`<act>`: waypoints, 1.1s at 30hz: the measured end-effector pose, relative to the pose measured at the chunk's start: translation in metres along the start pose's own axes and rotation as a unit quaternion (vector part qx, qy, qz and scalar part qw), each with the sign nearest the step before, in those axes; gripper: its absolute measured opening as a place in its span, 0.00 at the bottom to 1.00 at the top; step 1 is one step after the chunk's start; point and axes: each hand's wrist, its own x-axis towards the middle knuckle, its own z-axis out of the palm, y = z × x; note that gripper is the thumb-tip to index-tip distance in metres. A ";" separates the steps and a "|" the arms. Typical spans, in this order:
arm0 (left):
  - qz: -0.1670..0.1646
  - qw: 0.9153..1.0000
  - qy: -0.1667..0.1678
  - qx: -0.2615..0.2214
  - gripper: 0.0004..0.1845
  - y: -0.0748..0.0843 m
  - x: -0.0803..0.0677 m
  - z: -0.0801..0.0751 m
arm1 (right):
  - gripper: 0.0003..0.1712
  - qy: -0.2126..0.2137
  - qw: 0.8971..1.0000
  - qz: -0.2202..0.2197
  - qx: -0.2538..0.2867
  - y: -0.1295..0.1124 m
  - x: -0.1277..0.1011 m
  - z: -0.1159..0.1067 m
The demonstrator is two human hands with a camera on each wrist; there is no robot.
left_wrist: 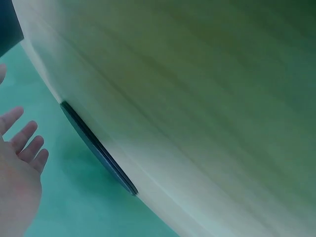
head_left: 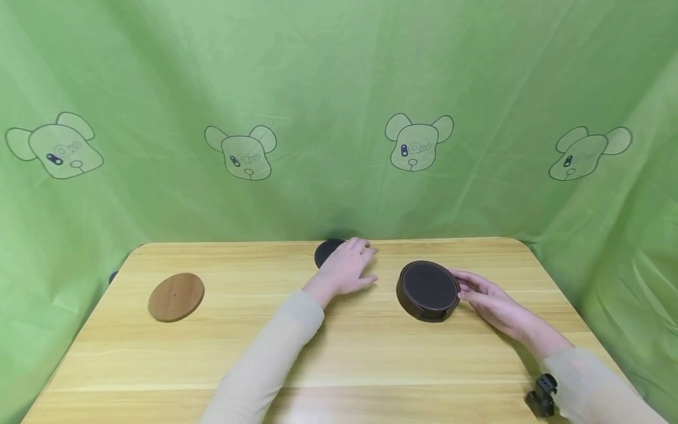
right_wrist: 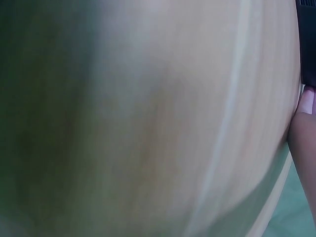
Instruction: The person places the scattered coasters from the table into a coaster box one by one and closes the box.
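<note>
A round dark brown coaster holder (head_left: 428,290) stands right of the table's middle, with a dark coaster lying in its top. My right hand (head_left: 479,291) grips its right side, thumb at the rim and fingers round the wall. The right wrist view shows one fingertip (right_wrist: 305,106) beside the holder's dark edge (right_wrist: 308,39). A flat black coaster (head_left: 327,251) lies at the table's far edge. My left hand (head_left: 349,268) rests beside and partly over it with its fingers loosely straight. In the left wrist view those fingers (left_wrist: 22,140) are spread near a thin dark disc (left_wrist: 98,148) at the table's edge.
A brown wooden coaster (head_left: 176,297) lies alone on the left of the wooden table (head_left: 339,353). Green printed cloth (head_left: 339,118) hangs close behind and at both sides. A small dark object (head_left: 113,277) shows at the left table edge.
</note>
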 end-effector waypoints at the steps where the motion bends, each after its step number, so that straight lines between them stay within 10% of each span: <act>1: -0.001 1.000 0.000 0.001 0.37 -0.002 -0.001 0.000 | 0.26 0.000 1.000 0.000 0.000 0.000 0.000 0.000; 33: -0.042 0.994 0.014 -0.101 0.44 -0.056 -0.022 -0.002 | 0.27 0.011 1.000 0.014 -0.010 -0.002 -0.001 0.002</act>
